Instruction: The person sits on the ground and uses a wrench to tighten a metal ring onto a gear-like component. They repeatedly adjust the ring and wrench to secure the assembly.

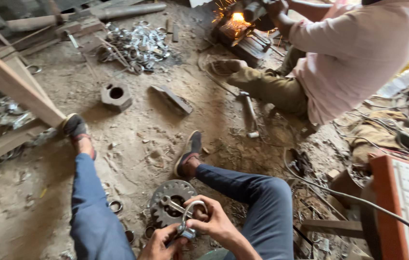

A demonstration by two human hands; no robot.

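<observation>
Both hands, left hand (161, 243) and right hand (210, 221), pinch a bent metal clamp (189, 216) above the gear (171, 208) on the floor (132, 144). Clamp looks not yet seated on the gear.

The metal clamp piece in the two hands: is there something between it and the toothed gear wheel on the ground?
Nothing visible does. The left hand and right hand hold the metal clamp piece right at the edge of the gear wheel, with no other thing between them. Small rings lie off to the side.
</observation>
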